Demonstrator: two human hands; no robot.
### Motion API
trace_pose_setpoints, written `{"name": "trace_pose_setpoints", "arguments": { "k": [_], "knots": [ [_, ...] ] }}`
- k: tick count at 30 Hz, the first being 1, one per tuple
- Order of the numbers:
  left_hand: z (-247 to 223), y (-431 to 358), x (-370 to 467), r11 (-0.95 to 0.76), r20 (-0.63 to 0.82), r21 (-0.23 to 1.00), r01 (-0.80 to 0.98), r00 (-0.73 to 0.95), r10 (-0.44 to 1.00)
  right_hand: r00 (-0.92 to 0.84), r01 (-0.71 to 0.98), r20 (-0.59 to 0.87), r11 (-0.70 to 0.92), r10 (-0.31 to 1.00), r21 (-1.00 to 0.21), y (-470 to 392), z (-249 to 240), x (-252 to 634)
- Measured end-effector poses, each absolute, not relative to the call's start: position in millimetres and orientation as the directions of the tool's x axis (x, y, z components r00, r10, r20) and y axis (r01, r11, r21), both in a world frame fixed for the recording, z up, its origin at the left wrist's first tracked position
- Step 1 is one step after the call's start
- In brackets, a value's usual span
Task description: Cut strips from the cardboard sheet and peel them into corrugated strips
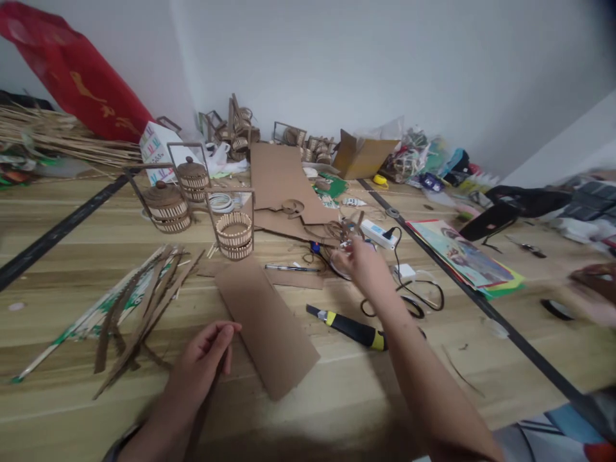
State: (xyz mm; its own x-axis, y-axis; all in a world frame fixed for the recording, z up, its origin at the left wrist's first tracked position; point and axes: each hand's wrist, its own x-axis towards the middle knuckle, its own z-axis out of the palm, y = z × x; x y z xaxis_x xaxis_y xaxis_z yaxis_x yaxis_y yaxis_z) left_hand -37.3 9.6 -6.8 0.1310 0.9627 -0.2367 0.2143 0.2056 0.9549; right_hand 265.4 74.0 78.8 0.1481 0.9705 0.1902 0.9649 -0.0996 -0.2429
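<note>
My left hand (205,359) is closed in a pinch, low at the left of a rectangular piece of brown cardboard (267,330). A dark brown strip (205,410) hangs from it toward the table's near edge. Farther out, my right hand (360,266) reaches to a clutter of curled brown strips (337,230) and a blue-tipped tool (315,247). Its fingers are bent together and blurred, so what they hold, if anything, I cannot make out. Under my right forearm lies a black and yellow utility knife (356,330) with its blade out.
Small slatted baskets with handles, one an open basket (234,234), stand behind the cardboard. Loose brown strips (139,308) lie at left. A pen (292,268), a white power strip (380,234) and black cable (428,292) are nearby. Colourful papers (462,253) lie right.
</note>
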Motion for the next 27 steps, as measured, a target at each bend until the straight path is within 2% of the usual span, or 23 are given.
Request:
{"name": "trace_pose_setpoints", "arguments": {
  "k": [2,3,4,6,8,11,14,17,23,25,27],
  "knots": [
    [7.0,12.0,-37.2,0.167,-0.185,0.956,0.241,0.053,0.981,-0.058,0.919,0.029,0.064,0.998,-0.389,47.2,62.9,222.7],
    [14.9,14.0,-36.0,0.132,-0.141,0.956,0.261,0.016,0.99,-0.249,0.807,-0.103,0.148,0.963,-0.571,32.3,55.0,199.5],
    [22.7,16.5,-34.0,0.098,-0.102,0.957,0.275,0.0,0.995,-0.409,0.66,-0.182,0.152,0.894,-0.735,18.1,47.9,177.0],
    [36.1,22.4,-27.9,0.033,-0.034,0.954,0.298,-0.002,0.999,-0.64,0.386,-0.206,0.078,0.74,-0.919,-4.6,36.7,139.1],
    [43.9,28.9,-21.1,-0.026,0.029,0.954,0.299,-0.006,1.0,-0.657,0.312,-0.197,0.025,0.727,-0.95,-17.4,29.5,114.9],
    [44.2,38.0,-14.2,-0.081,0.081,0.956,0.28,0.013,0.997,-0.545,0.387,-0.189,0.045,0.817,-0.921,-24.1,22.8,102.9],
    [37.5,44.8,-11.5,-0.025,0.023,0.976,0.215,0.012,1.0,-0.469,0.525,-0.14,0.148,0.872,-0.838,-27.9,16.3,105.9],
    [31.9,51.1,-11.3,0.064,-0.063,0.991,0.122,-0.01,0.998,-0.44,0.569,-0.13,0.163,0.889,-0.806,-34.1,9.7,110.1],
    [29.0,66.3,-38.3,-0.004,0.033,0.943,0.333,-0.084,0.996,-0.49,0.37,-0.176,0.021,0.854,-0.929,-35.5,4.0,113.4],
    [27.9,65.8,-56.6,-0.04,0.087,0.88,0.474,-0.078,0.993,-0.464,0.373,-0.22,-0.036,0.858,-0.927,-25.2,3.9,114.1],
    [25.7,61.5,-75.4,-0.057,0.155,0.754,0.655,-0.093,0.984,-0.435,0.382,-0.295,-0.123,0.851,-0.916,-9.2,5.2,115.1]
  ]
}}
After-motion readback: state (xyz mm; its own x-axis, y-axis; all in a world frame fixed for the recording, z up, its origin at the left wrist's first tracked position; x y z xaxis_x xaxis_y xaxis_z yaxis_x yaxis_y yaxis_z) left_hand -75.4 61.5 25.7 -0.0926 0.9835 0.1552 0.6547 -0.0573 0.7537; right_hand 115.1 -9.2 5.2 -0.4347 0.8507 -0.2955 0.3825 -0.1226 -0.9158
